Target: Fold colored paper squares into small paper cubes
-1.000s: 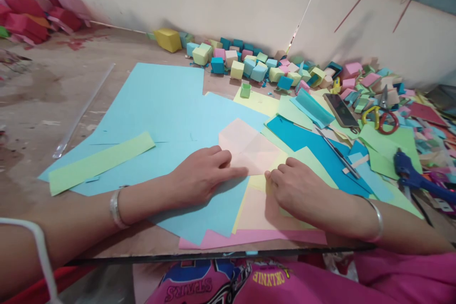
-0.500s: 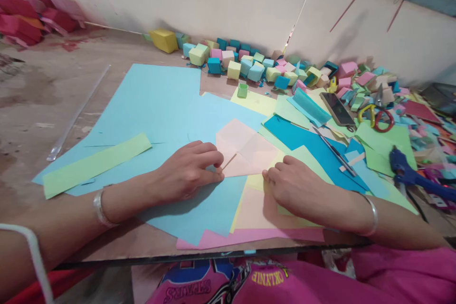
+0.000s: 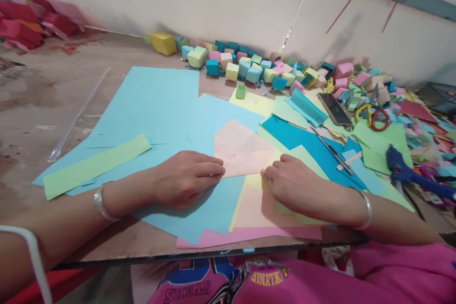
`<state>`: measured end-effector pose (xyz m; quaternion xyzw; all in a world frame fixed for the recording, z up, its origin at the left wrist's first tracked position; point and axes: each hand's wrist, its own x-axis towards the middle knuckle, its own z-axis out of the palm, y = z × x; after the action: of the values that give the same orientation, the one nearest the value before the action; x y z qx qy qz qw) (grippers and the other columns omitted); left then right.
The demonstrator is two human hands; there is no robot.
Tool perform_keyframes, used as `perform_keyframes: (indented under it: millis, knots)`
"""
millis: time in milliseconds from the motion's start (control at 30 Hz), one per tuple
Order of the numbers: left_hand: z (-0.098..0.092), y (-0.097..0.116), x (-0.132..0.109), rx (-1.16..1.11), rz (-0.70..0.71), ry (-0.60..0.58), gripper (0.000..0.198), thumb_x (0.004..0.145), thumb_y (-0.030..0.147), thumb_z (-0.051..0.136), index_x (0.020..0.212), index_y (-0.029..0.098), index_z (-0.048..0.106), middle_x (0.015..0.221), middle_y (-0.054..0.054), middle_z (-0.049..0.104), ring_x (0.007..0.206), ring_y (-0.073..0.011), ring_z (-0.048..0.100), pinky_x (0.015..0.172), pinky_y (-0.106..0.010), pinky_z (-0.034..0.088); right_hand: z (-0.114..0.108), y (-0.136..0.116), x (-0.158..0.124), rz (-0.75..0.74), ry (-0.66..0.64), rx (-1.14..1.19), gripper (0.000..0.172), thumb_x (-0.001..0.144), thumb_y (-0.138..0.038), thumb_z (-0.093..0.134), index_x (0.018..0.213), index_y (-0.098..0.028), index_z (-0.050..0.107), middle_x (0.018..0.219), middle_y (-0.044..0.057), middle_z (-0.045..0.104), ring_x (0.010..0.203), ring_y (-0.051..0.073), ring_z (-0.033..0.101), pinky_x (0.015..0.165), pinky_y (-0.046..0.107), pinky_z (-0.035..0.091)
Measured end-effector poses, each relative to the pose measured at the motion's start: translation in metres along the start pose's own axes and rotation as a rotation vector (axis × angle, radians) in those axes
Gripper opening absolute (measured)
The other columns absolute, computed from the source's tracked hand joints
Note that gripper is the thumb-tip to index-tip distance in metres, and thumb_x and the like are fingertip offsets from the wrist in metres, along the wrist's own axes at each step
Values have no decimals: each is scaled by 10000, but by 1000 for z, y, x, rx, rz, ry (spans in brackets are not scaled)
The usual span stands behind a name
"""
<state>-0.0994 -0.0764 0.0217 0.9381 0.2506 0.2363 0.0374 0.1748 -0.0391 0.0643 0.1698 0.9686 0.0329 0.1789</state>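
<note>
Peach paper [image 3: 245,154]: lay creased between the two hands, partly on the light blue sheets [image 3: 160,109], its right side near yellow and green paper.
Left hand [image 3: 190,178]: rested over the blue, fingers drawn close together, tips at the peach paper's lower left edge; whether its grip pinched that edge could not be told.
Right hand [image 3: 294,176]: curled, thumb tip at or just beside the lower right edge; its grip was narrow, but whether it held anything was hidden.
Green strip [image 3: 98,166]: slanted across the blue, beyond the left wrist.
Clear rod [image 3: 79,115]: on the bench [image 3: 35,104], left of the blue.
Pen [image 3: 331,150]: lay slantwise across dark blue paper, beyond the right hand.
Phone [image 3: 334,108]: farther back, with the scissors [image 3: 374,108] just right of it.
Glue gun [image 3: 415,173]: at the right, partly over green paper.
Cubes [image 3: 231,71]: many colours, along the wall.
</note>
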Motion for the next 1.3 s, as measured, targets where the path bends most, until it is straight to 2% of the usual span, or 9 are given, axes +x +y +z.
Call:
perform_keyframes:
  millis: [100, 233, 400, 500, 633, 833, 1033, 1167, 1300]
  knots:
    - [-2, 0, 2, 64, 148, -70, 300, 837, 68, 468, 1096, 143, 601, 1002, -138, 708, 1030, -253, 659, 812, -377, 581, 4, 4, 4, -5, 62, 31, 182, 773, 7, 541, 683, -133, 616, 657, 46, 615, 555, 116, 391, 589, 319, 150]
    - [6, -4, 5, 169, -7, -105, 305, 905, 88, 431, 1167, 150, 575, 947, -126, 686, 974, -238, 646, 815, -394, 559, 15, 20, 16, 11, 253, 127, 188, 846, -80, 513, 742, -148, 654, 652, 34, 586, 559, 114, 369, 578, 313, 177]
    - [11, -11, 2, 282, -232, -48, 263, 902, 60, 386, 929, 157, 629, 988, -118, 667, 996, -233, 620, 798, -370, 524, 30, 42, 32, 240, 552, -48, 351, 938, -91, 327, 1080, -146, 642, 761, 80, 562, 667, 164, 402, 575, 315, 194]
    - [10, -10, 3, 299, -287, -35, 225, 894, 75, 411, 836, 157, 613, 977, -98, 671, 1033, -239, 613, 832, -381, 498, 36, 48, 35, 212, 525, -139, 390, 909, -52, 342, 1186, -193, 576, 816, 70, 556, 684, 164, 390, 578, 313, 199]
    - [11, -6, 5, 350, -363, -46, 202, 932, 186, 434, 836, 150, 609, 954, -98, 673, 971, -245, 624, 763, -371, 490, 42, 50, 37, 139, 486, -136, 324, 890, -38, 380, 1083, -186, 594, 806, 55, 565, 684, 151, 392, 584, 311, 215]
    - [16, -10, 3, 191, -397, 26, 227, 949, 181, 408, 903, 172, 630, 1003, -92, 674, 963, -201, 628, 799, -328, 510, 42, 47, 39, -41, 608, -108, 212, 955, -114, 415, 1005, -190, 607, 760, 27, 576, 715, 142, 432, 627, 306, 264]
    - [13, -11, 4, 95, -403, 51, 122, 904, 260, 541, 898, 176, 630, 1098, -91, 675, 1183, -266, 565, 984, -432, 467, 36, 41, 34, -124, 806, -197, 122, 944, -153, 491, 929, -200, 603, 758, 11, 579, 716, 148, 417, 662, 320, 276]
    - [13, -8, 5, 76, -419, 28, 84, 894, 235, 552, 857, 179, 602, 1152, -85, 667, 1221, -270, 543, 997, -463, 456, 37, 37, 34, -160, 656, -31, 195, 962, -158, 442, 918, -231, 618, 936, 17, 647, 871, 159, 477, 752, 326, 291]
    - [16, -4, 5, 59, -368, 61, 100, 901, 175, 516, 847, 175, 600, 1156, -94, 653, 1158, -235, 571, 980, -436, 464, 41, 32, 43, -123, 624, 236, 237, 964, -287, 477, 808, -199, 633, 856, 42, 660, 836, 165, 496, 737, 323, 294]
